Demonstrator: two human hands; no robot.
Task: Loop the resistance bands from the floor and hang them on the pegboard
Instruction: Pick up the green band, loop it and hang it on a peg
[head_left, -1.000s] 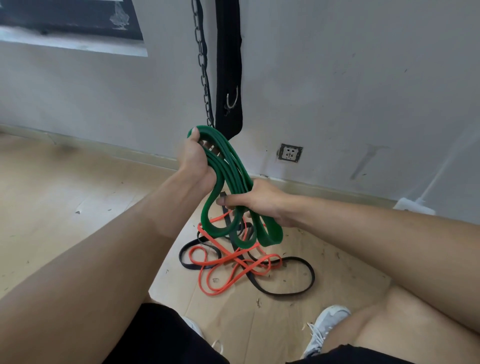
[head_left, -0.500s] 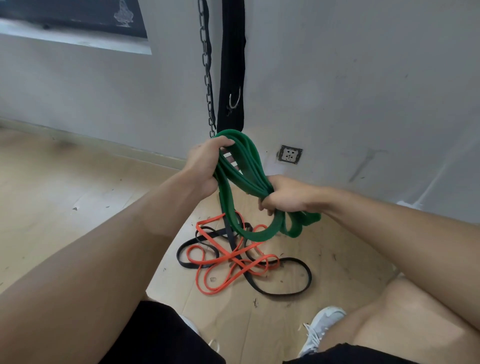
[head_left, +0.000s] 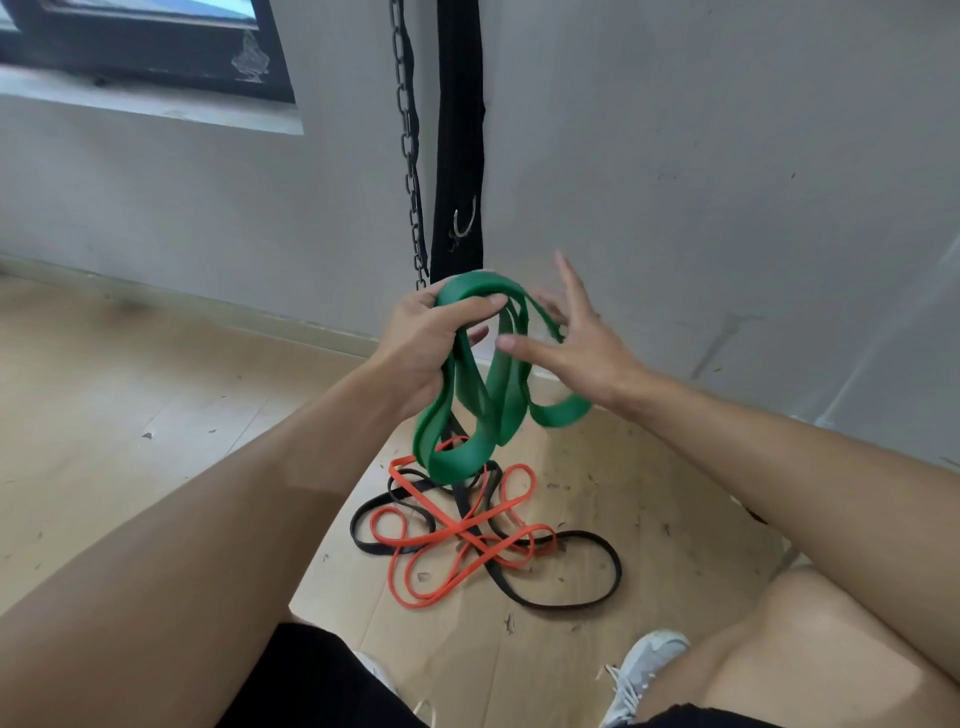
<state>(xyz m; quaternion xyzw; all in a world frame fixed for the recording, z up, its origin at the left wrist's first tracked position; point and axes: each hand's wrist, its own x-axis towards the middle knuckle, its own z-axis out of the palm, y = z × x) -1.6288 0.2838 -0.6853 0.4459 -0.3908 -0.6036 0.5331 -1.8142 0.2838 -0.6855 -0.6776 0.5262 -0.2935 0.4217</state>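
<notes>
My left hand (head_left: 423, 343) grips the top of a wide green resistance band (head_left: 485, 400), which hangs in several loops above the floor. My right hand (head_left: 574, 338) is spread open just right of the loops, fingers straight, its thumb near the strands; whether it touches them I cannot tell. Below on the wooden floor lie a thin orange band (head_left: 457, 540) and a thin black band (head_left: 571, 597), tangled together. No pegboard is in view.
A black chain (head_left: 408, 140) and a black strap with a metal hook (head_left: 462, 223) hang against the grey wall behind my hands. A window frame (head_left: 156, 57) sits upper left. My knee (head_left: 831, 634) and white shoe (head_left: 644, 670) are at lower right.
My right hand let go of the green band's lower loops and opened, rising beside the top. The left hand keeps its grip and the loops now hang freely.
</notes>
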